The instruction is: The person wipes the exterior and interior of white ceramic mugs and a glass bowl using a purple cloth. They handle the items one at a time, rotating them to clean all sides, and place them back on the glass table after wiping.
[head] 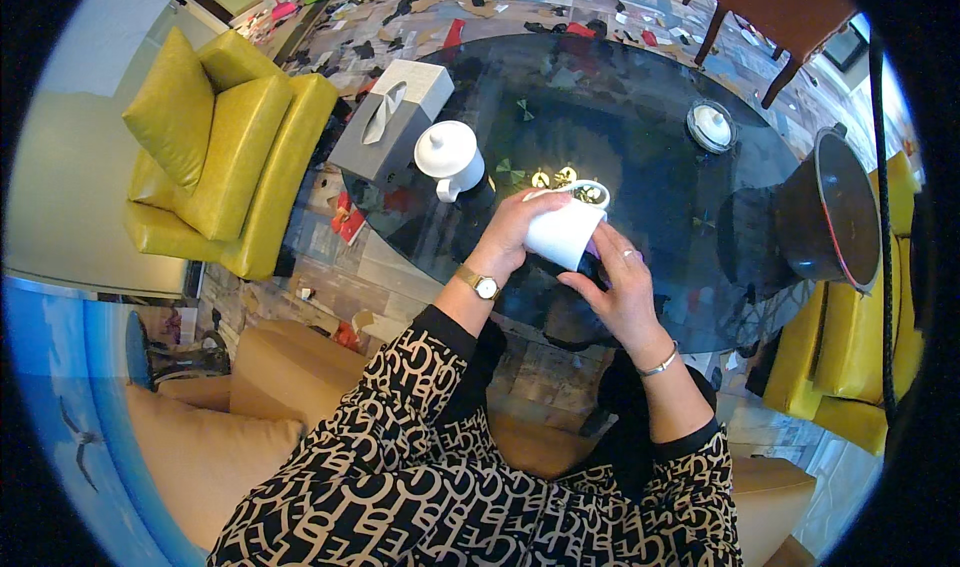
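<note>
A white ceramic mug (pixel 561 235) lies tilted in my left hand (pixel 514 225), with the thumb along its upper side. Its loop handle (pixel 592 189) points away from me. My right hand (pixel 619 282) is at the mug's right end, its fingers against a purple item (pixel 592 249) that is mostly hidden, perhaps a cloth. The right thumb is held apart, below the mug. Left of the hands stands a lidded white mug (pixel 450 158). Farther off to the right, a white lid (pixel 711 125) rests on a clear round dish.
The dark round glass table (pixel 637 94) carries a grey tissue box (pixel 394 116), gold ornaments (pixel 564 177) just beyond the mug, and a large dark basin (pixel 829 210) at right. Yellow armchairs (pixel 225 154) flank it. Scraps litter the floor (pixel 405 11); a brown chair (pixel 780 4) stands beyond.
</note>
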Motion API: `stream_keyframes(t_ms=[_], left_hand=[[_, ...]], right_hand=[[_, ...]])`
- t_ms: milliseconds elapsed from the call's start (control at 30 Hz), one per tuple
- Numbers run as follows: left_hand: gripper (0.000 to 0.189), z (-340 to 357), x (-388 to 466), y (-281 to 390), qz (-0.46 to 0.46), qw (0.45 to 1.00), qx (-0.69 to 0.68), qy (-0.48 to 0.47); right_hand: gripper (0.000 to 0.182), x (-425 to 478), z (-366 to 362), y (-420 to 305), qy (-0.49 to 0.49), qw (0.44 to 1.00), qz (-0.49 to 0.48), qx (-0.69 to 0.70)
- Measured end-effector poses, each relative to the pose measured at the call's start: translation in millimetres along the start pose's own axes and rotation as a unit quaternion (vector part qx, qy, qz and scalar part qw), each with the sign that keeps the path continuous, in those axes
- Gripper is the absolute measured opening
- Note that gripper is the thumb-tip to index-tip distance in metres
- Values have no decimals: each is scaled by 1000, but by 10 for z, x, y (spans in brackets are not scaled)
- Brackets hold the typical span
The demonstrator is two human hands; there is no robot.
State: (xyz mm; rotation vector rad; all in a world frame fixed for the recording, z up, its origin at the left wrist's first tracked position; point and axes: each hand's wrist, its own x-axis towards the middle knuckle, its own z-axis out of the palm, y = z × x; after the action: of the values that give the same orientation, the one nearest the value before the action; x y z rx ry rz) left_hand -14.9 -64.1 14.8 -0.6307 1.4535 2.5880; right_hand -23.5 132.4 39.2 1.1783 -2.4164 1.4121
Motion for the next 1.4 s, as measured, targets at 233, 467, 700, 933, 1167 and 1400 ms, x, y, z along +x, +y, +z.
stream_keyframes(t_ms=[233,467,700,933,1167,1400], left_hand=[[39,122,-113,-51,13,994,91,-66],[44,252,-209,-35,70,989,116,-61],[50,233,-159,-44,98,993,10,-70],[47,182,-124,-44,106,991,-72,-24],[33,125,-72,-85,24,990,-142,-13],[43,137,-54,-160,-27,966,-249,-71]], right_hand=[[65,-73,-9,63,-194,976,-72,-61],[61,-140,26,112,-194,963,96,159],[52,-51,-134,24,-129,738,322,579],[49,-79,-218,94,-45,767,269,581],[44,119,-270,114,78,891,154,420],[37,75,-216,284,104,982,135,78]])
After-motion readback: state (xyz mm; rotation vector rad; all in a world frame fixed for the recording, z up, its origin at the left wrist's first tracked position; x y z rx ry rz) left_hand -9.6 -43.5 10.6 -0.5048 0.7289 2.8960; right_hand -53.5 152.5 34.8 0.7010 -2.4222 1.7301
